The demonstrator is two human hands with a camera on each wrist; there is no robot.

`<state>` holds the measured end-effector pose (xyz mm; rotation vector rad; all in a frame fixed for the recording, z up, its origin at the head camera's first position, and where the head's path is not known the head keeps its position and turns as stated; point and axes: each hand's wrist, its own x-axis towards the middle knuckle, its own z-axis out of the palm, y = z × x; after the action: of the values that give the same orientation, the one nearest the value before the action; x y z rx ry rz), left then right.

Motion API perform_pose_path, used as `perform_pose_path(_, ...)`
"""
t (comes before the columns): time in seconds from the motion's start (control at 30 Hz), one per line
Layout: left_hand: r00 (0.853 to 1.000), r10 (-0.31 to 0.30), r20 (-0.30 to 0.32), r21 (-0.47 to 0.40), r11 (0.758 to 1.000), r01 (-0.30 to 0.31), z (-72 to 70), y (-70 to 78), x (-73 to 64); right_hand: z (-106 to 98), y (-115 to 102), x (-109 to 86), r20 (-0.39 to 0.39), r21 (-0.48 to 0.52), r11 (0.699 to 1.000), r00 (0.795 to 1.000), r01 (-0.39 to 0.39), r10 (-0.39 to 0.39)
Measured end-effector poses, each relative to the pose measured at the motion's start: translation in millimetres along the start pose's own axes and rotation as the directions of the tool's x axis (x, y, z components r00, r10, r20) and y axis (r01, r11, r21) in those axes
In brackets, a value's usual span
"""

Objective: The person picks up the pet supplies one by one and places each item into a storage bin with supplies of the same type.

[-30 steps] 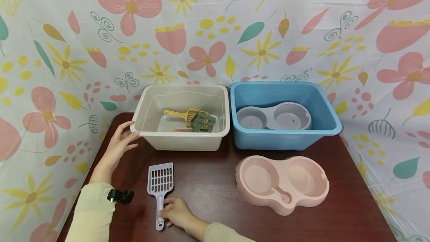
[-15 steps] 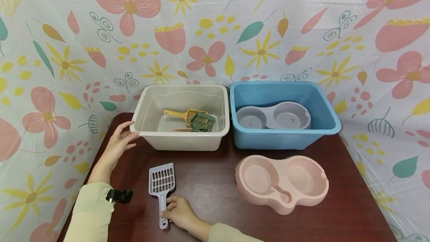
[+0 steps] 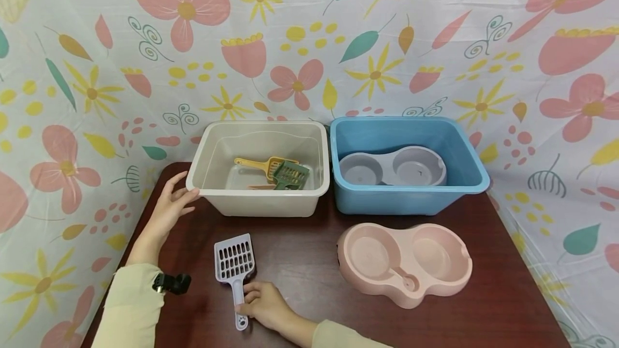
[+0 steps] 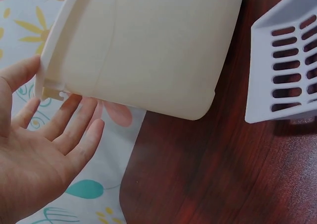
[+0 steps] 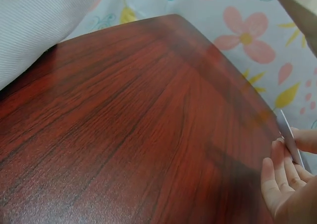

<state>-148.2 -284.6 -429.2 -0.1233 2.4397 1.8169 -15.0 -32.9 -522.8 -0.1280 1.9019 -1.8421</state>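
Note:
My right hand (image 3: 263, 305) pinches the handle of a pale lilac litter scoop (image 3: 234, 258) at the front left of the table. In the right wrist view, thumb and fingers hold the thin handle (image 5: 289, 137) from both sides. My left hand (image 3: 169, 205) touches the front left corner of a beige litter box (image 3: 261, 203). In the left wrist view, its fingers are extended against the rim, and the slotted scoop head (image 4: 285, 65) shows at the right. A yellow scoop (image 3: 261, 164) and a green scoop (image 3: 290, 175) lie inside the beige box, with an orange piece partly hidden.
A blue litter box (image 3: 387, 203) stands right of the beige one, with a grey double bowl (image 3: 389, 162) inside. In front of it lies a pink double bowl (image 3: 406, 262) on the dark red-brown table (image 3: 300, 262). A floral cloth (image 3: 300, 26) hangs behind.
My right hand has moved slightly to the right with the scoop, and the scoop has turned a little. My left hand stays at the beige box corner.

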Motion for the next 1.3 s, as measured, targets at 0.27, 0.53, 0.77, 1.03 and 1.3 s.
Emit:
perform_pose_path(0.27,1.0,-0.026,0.0,0.044,0.999,0.026,0.5,1.6,-0.1,-9.4,-9.6,-4.6,0.004,-0.012,1.0,1.0,0.001,0.0)
perform_pose_path(0.53,1.0,0.008,-0.001,0.046,0.999,-0.008,1.3,0.0,-1.2,-13.9,-15.4,-6.2,0.004,0.022,1.0,1.0,0.007,-0.007)
perform_pose_path(0.77,0.997,0.07,-0.026,0.077,0.995,-0.068,1.3,-9.9,0.3,-15.5,-16.9,-6.6,0.01,0.038,0.999,1.0,0.006,-0.006)
perform_pose_path(1.03,0.995,0.097,-0.026,0.071,0.993,-0.095,1.3,-12.9,2.4,-23.8,-24.7,-9.1,0.028,0.018,0.999,0.999,0.036,-0.036)
perform_pose_path(1.3,0.997,0.07,-0.028,0.101,0.993,-0.067,-0.7,-13.0,4.9,-35.5,-39.4,-15.8,0.064,-0.025,0.999,0.997,0.033,-0.031)
